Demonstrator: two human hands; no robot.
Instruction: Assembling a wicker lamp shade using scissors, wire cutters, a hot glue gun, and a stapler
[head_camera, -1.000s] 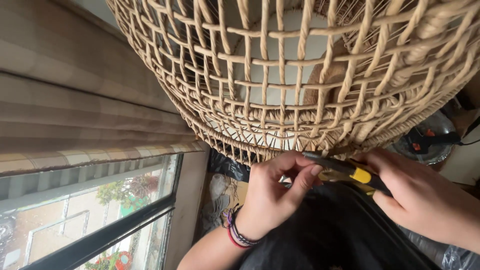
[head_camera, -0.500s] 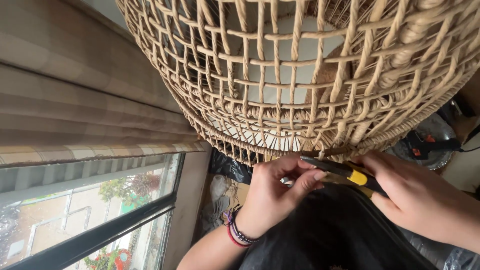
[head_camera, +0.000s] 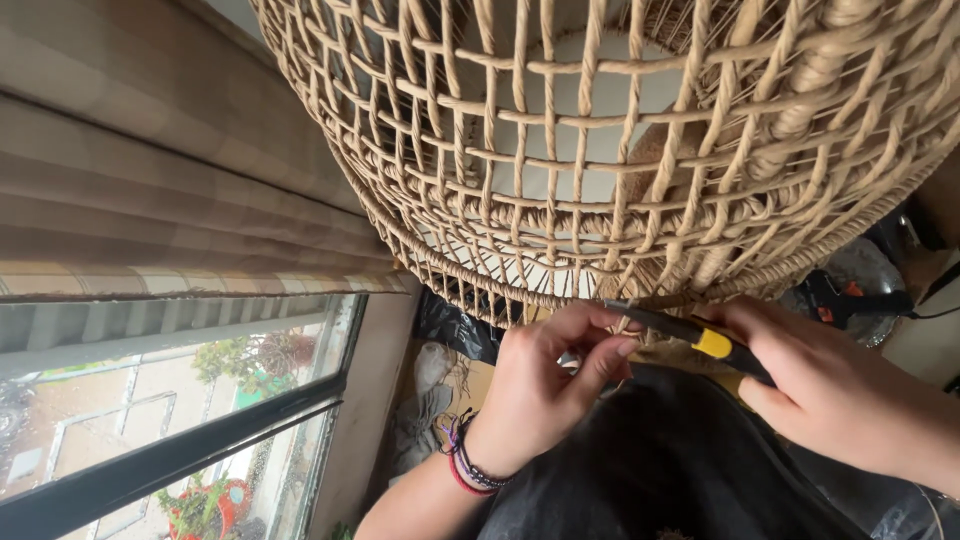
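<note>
Wicker basket (head_camera: 600, 150) rim above left hand (head_camera: 540, 390); right hand (head_camera: 840, 390) grips cutter (head_camera: 700, 338).

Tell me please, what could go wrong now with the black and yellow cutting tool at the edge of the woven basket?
The black and yellow cutting tool in the right hand points toward the left hand, whose fingertips pinch right beside its tip; a slip might nick them. It might also cut a neighbouring strand of the tan woven rattan basket.
</note>
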